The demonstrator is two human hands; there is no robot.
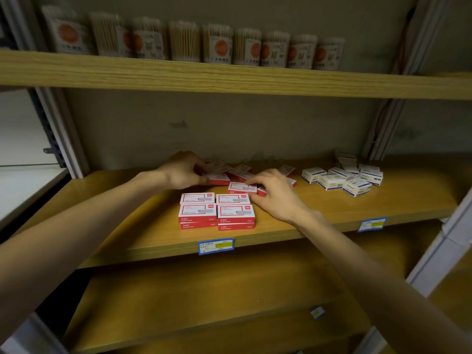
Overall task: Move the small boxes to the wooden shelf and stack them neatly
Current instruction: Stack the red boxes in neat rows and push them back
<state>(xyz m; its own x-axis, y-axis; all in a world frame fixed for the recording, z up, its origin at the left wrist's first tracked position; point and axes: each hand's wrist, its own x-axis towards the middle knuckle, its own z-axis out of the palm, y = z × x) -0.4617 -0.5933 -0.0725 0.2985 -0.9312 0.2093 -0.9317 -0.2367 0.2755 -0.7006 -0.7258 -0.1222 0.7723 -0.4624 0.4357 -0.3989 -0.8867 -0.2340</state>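
Small red-and-white boxes lie on the middle wooden shelf (pixel 143 233). Near the front edge several of them form a neat block (pixel 216 212), two rows side by side and two layers high at the front. Behind it more red boxes (pixel 240 172) lie loose and askew. My left hand (pixel 182 172) grips one loose red box (pixel 219 178) at the back left of that heap. My right hand (pixel 274 191) pinches the right end of another red box (pixel 240 187) lying just behind the block.
A heap of small white-and-blue boxes (pixel 342 178) lies at the shelf's right. Packs of cotton swabs (pixel 217 46) line the upper shelf. Blue price labels (pixel 216 246) hang on the shelf edge. Metal uprights (pixel 60 131) flank the shelf, and a lower wooden shelf (pixel 204 302) sits beneath.
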